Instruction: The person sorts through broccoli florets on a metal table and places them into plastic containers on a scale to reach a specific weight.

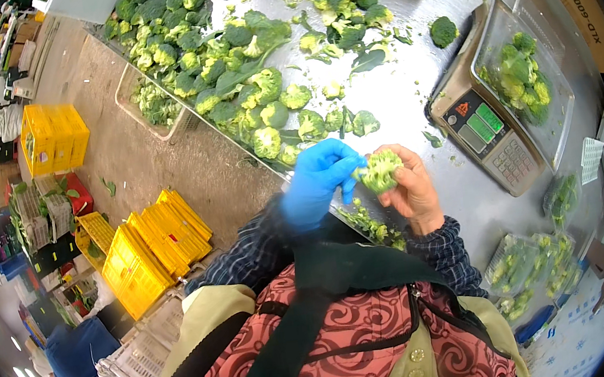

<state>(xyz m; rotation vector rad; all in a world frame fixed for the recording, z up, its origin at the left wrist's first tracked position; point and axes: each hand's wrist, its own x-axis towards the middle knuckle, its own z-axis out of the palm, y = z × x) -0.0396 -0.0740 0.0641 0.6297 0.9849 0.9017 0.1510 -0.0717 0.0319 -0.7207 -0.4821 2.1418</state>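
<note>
Brown floor (144,175) with yellow crates (134,272) lies left of a metal table (471,200), above whose near edge the gloved left hand (314,183) bunches its fingertips at the left side of a broccoli floret (378,171), which the bare right hand (418,192) clamps from the right, with a scale (489,129) farther right.

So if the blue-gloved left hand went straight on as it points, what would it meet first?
The pale green broccoli floret in the bare right hand, probably; it sits beside the gloved fingertips, though contact is unclear.
</note>
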